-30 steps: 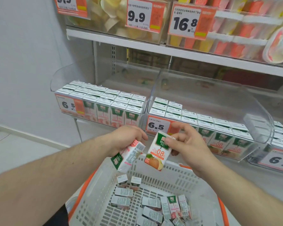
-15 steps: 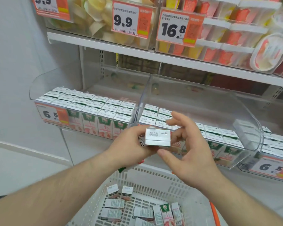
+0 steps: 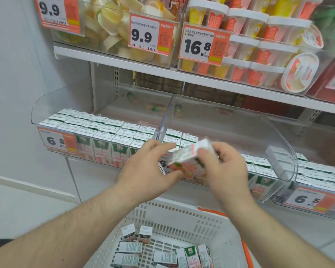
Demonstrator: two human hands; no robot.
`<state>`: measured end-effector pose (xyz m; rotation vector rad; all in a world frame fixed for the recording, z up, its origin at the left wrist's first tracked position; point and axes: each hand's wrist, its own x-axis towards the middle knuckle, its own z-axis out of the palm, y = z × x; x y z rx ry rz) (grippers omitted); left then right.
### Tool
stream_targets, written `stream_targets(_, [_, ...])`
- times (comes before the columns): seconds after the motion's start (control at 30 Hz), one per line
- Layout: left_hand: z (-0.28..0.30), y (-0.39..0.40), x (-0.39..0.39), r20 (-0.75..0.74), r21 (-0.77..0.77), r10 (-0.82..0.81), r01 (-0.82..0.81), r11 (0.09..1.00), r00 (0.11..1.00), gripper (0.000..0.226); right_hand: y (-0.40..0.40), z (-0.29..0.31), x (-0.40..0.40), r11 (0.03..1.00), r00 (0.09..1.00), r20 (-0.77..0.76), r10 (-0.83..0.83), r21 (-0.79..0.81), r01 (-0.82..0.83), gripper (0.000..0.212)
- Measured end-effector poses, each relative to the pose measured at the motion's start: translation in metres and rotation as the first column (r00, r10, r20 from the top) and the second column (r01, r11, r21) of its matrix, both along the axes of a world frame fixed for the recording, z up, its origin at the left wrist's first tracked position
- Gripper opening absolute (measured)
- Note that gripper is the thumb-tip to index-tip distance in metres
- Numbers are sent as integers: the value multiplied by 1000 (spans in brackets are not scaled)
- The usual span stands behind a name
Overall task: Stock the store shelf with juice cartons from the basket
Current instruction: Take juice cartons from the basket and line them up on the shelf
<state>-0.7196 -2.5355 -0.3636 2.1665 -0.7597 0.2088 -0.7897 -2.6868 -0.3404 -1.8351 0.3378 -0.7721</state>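
Nearest, basket: white perforated plastic basket (image 3: 182,215), bottom centre, holding small boxy cartons (image 3: 164,257).
Hands: left hand (image 3: 149,169) and right hand (image 3: 223,171) both grip a blurred, tilted rectangular white-and-pink juice carton (image 3: 190,154), mid-frame.
Shelf: clear glossy acrylic bin (image 3: 230,120) behind, cartons in rows.

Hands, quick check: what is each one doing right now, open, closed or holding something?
Left hand: grips the lower end of a juice carton, thumb under it.
Right hand: fingers curled round the same carton's other end.
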Motion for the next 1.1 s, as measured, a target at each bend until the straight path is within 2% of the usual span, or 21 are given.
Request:
stream_targets(0.07, [5,5,5,24,40,82,-83,996,996,65,-14,15,5,936,994,-105,16,351,22,19])
stream_targets(0.1, [6,8,8,39,42,118,-120,992,992,63,-19,21,6,895,989,-140,39,446,28,23])
stream_targets(0.2, [6,10,15,32,58,187,-188,980,982,54,-26,25,9,821,981,-166,104,571,9,27])
stream_targets(0.3, [4,6,18,27,157,216,-217,963,976,47,-30,23,18,809,979,-172,113,588,10,25])
stream_targets(0.37, [2,3,18,35,212,210,-213,954,977,44,-39,26,27,869,991,-131,31,494,39,18])
stream_targets(0.43, [-1,-1,18,30,254,202,-203,946,979,39,-54,32,35,981,990,-104,-90,163,107,9])
stream_targets(0.47, [-2,-2,19,28,266,205,-205,942,978,35,-61,35,39,991,986,-104,-132,-29,129,4])
stream_targets(0.53, [-5,-5,21,22,258,220,-218,941,975,29,-78,38,48,954,976,-154,-156,-278,109,11])
stream_targets(0.67, [-10,-9,27,-18,160,232,-226,961,972,25,-106,31,75,848,908,-360,-214,-530,-11,31])
stream_targets(0.77, [-14,-12,30,-26,114,237,-233,966,971,25,-112,28,92,828,801,-548,-241,-547,-125,36])
stream_targets(0.83, [-17,-13,31,-28,93,245,-241,966,969,27,-111,27,101,843,753,-630,-190,-497,-203,14])
stream_targets(0.87, [-18,-14,32,-34,77,247,-244,967,969,29,-110,27,103,845,735,-660,-153,-473,-249,10])
stream_targets(0.93, [-19,-14,34,-49,43,249,-247,968,967,31,-107,25,109,849,698,-711,-85,-418,-323,21])
stream_targets(1.0, [-20,-14,35,-52,34,249,-248,968,967,28,-104,23,112,844,677,-733,-65,-402,-355,15])
stream_targets(1.1, [-21,-12,35,-58,43,237,-235,971,970,25,-102,20,117,831,643,-762,-84,-409,-376,23])
